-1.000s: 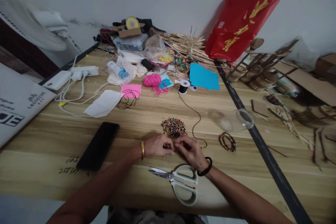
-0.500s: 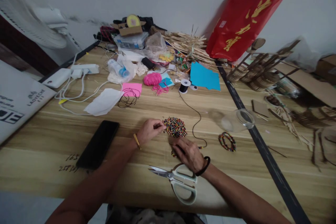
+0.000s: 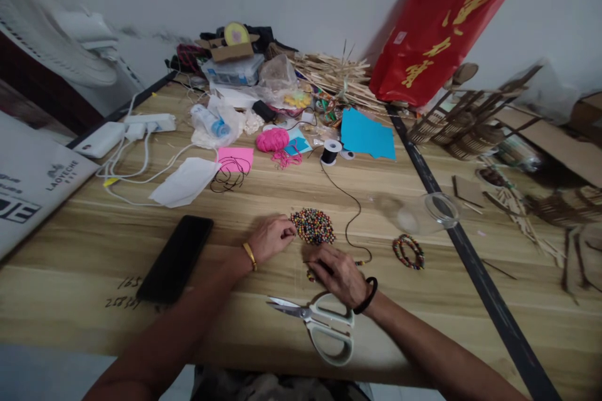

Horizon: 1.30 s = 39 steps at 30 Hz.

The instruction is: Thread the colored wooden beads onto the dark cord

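Note:
A heap of small multicoloured beads (image 3: 312, 226) lies on the wooden table. My left hand (image 3: 273, 238) is at its left edge, thumb and forefinger pinched together; whatever is between them is too small to make out. Just below the heap, my right hand (image 3: 342, 274) has its fingers closed on a thin black cord (image 3: 360, 207), whose tip sticks out past the fingertips. A few beads sit on the cord beside this hand, partly hidden by it. The cord runs back to a spool (image 3: 331, 152). Scissors (image 3: 310, 319) with pale handles lie below the right hand.
Beaded bracelets (image 3: 408, 252) and a clear plastic jar (image 3: 430, 213) lie to the right. A black phone (image 3: 176, 260) is at left. Pink yarn (image 3: 273, 140), blue paper (image 3: 367, 133), a power strip (image 3: 150, 123) and wooden sticks (image 3: 336, 78) sit farther back.
The left hand's thumb and forefinger have closed together at the heap's edge, and the hand has turned slightly. My right hand stays nearly in place. The view has shifted a little.

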### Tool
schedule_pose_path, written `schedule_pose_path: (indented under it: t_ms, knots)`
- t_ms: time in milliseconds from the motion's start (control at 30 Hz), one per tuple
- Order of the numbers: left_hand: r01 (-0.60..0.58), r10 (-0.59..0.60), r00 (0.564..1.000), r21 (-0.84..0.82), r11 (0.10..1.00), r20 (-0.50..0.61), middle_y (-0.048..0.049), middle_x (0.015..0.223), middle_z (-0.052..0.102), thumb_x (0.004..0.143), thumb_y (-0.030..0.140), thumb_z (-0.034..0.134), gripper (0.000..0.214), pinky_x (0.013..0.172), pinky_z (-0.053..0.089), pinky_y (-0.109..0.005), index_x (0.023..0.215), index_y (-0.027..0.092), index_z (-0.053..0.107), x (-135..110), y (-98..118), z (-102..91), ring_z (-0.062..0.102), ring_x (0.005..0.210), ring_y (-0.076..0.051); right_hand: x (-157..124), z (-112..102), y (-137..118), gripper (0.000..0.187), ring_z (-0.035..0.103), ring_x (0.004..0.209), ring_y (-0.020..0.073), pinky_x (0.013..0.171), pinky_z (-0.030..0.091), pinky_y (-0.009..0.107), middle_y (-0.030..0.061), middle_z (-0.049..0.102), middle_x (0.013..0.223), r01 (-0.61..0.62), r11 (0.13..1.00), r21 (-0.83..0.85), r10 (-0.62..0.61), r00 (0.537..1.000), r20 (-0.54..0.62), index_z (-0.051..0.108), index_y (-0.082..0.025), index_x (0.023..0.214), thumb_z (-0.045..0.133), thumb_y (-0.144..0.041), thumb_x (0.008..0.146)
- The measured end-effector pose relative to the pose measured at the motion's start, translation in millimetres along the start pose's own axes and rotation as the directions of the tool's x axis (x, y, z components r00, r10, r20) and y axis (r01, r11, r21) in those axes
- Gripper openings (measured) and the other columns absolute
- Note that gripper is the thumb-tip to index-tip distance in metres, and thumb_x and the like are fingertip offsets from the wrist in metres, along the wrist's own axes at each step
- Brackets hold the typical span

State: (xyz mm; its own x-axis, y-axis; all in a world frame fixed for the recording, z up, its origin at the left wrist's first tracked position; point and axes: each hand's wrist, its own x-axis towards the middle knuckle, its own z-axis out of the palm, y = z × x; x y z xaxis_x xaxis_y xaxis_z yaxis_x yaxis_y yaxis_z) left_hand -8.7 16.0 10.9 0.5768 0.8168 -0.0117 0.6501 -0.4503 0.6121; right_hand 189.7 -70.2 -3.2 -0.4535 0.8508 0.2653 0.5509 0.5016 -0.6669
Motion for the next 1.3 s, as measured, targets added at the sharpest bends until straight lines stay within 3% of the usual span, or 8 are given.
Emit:
schedule_pose_path:
  t_ms: [300,467,600,700,933,1300]
  knots:
    - [-0.036,0.036,0.999,0.031,0.999,-0.017,-0.002,0.074,0.06,0.075,0.01,0.059,0.01,0.065,0.04,-0.023,0.073,0.014,0.067,-1,4,0.3,0.054,0.068,-0.012,3,-1,3,0.015,0.054,0.068,0.0146,0.063,0.042,0.024,0.0032,0.057,0.074,-0.081,0.991,0.11,0.086,0.996,-0.037,0.055,-0.018,0.079,0.047,-0.022,0.092]
    - [-0.001,0.001,1.0,-0.254,0.967,0.002,-0.001,0.069,0.063,0.072,0.011,0.061,0.006,0.059,0.042,-0.02,0.073,0.013,0.066,0,2,7.8,0.054,0.06,-0.01,5,-4,-1,0.018,0.053,0.066,0.0132,0.062,0.041,0.023,0.0013,0.056,0.07,-0.198,0.96,0.2,0.213,0.975,-0.056,0.056,-0.017,0.076,0.05,-0.026,0.09]
    - [0.042,0.01,0.995,-0.499,0.866,0.101,-0.0019,0.069,0.065,0.071,0.011,0.059,0.006,0.061,0.046,-0.02,0.074,0.011,0.064,1,2,13.7,0.058,0.062,-0.01,5,-5,2,0.019,0.051,0.064,0.0121,0.059,0.039,0.022,0.0007,0.056,0.07,-0.258,0.925,0.28,0.278,0.96,-0.033,0.057,-0.016,0.077,0.052,-0.03,0.089]
    - [0.06,0.042,0.987,-0.593,0.803,0.157,-0.0026,0.072,0.066,0.07,0.013,0.06,0.007,0.065,0.048,-0.021,0.075,0.01,0.063,1,2,15.4,0.06,0.065,-0.011,4,-5,5,0.021,0.048,0.062,0.0114,0.056,0.038,0.022,0.0006,0.055,0.069,-0.294,0.887,0.357,0.315,0.949,0.0,0.057,-0.016,0.077,0.053,-0.033,0.088]
    - [0.071,0.108,0.966,-0.643,0.762,0.234,-0.0041,0.075,0.067,0.071,0.017,0.064,0.01,0.068,0.048,-0.022,0.077,0.01,0.063,2,2,12.2,0.06,0.067,-0.01,6,-7,8,0.028,0.037,0.052,0.008,0.047,0.031,0.019,-0.0031,0.045,0.061,-0.335,0.743,0.58,0.364,0.929,0.07,0.053,-0.015,0.078,0.055,-0.042,0.086]
    - [0.097,0.119,0.957,-0.683,0.724,0.263,-0.0055,0.077,0.068,0.071,0.019,0.067,0.013,0.071,0.049,-0.024,0.079,0.009,0.063,2,0,13.7,0.062,0.07,-0.011,6,-5,9,0.028,0.044,0.059,0.0093,0.054,0.037,0.021,-0.0009,0.051,0.067,-0.323,0.783,0.532,0.348,0.936,0.056,0.059,-0.014,0.082,0.056,-0.041,0.086]
